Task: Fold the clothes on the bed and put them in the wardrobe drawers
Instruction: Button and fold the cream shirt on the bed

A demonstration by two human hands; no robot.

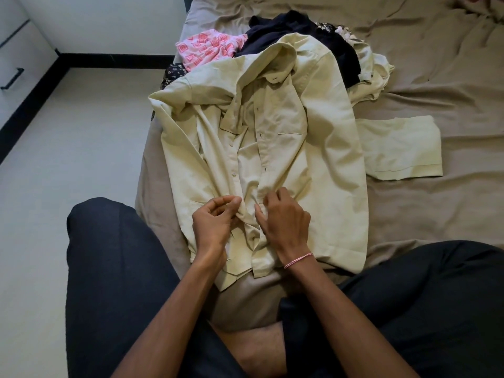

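A pale yellow button-up shirt [294, 148] lies front up on the bed [436, 77], collar away from me, one short sleeve spread out to the right. My left hand [214, 222] pinches the left front edge near the lower buttons. My right hand [283, 219] pinches the right front edge just beside it. Both hands meet at the placket in the shirt's lower part. Behind the shirt lies a heap of clothes: a pink patterned piece [207, 47], a dark navy garment [286, 28] and more pale fabric [373, 75].
The bed carries a wrinkled taupe sheet. My legs in dark trousers [117, 282] straddle the bed's near corner. White wardrobe drawers with black handles [12, 77] stand at the far left, across a pale floor.
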